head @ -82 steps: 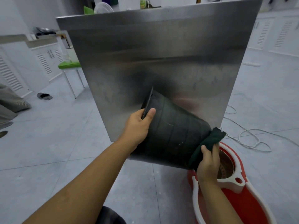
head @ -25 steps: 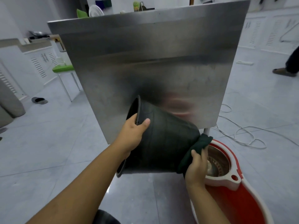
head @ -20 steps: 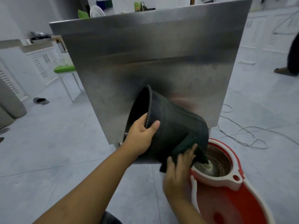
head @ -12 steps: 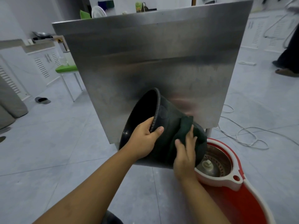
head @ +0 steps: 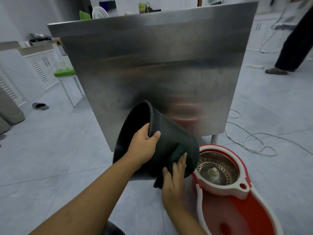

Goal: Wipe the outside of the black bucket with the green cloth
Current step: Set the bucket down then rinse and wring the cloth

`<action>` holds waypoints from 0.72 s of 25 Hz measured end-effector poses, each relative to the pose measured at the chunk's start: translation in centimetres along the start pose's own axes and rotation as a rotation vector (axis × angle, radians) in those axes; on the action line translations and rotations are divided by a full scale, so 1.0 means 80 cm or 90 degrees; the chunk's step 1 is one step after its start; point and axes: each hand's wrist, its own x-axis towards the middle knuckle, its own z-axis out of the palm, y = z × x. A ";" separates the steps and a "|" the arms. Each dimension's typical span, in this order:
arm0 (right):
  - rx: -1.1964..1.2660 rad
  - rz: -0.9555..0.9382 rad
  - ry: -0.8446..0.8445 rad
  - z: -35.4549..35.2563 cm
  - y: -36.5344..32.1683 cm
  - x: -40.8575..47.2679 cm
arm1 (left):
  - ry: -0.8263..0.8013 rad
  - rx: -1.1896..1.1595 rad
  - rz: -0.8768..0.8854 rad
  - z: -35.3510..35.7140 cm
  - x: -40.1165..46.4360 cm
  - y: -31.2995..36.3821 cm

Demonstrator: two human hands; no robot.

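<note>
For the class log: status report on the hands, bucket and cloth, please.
Left hand grips black bucket rim. Right hand presses green cloth on its outer wall. Red mop bucket close beside.

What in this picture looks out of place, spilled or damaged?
Nothing looks spilled or broken. The black bucket is tipped on its side only because the left hand holds its rim while the right hand presses the green cloth against it. A white cable lies loose on the floor.
</note>
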 end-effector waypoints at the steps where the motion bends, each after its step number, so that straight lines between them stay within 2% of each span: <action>1: 0.026 0.015 -0.006 0.000 -0.006 0.003 | -0.007 0.012 0.004 -0.002 0.000 -0.002; 3: 0.136 0.110 -0.007 -0.007 -0.014 0.017 | -0.031 0.049 0.005 -0.004 0.005 -0.009; 7: 0.544 0.409 0.057 -0.042 -0.008 0.053 | -0.118 0.186 -0.033 -0.008 0.020 -0.045; 8: 0.619 0.452 0.075 -0.053 -0.003 0.060 | -0.149 0.232 -0.047 -0.007 0.023 -0.058; 14: 0.652 0.494 0.155 -0.100 0.031 0.062 | -0.395 0.505 -0.090 0.024 0.020 -0.111; 18: 0.657 0.501 0.169 -0.110 0.033 0.061 | -0.435 0.562 -0.116 0.028 0.019 -0.135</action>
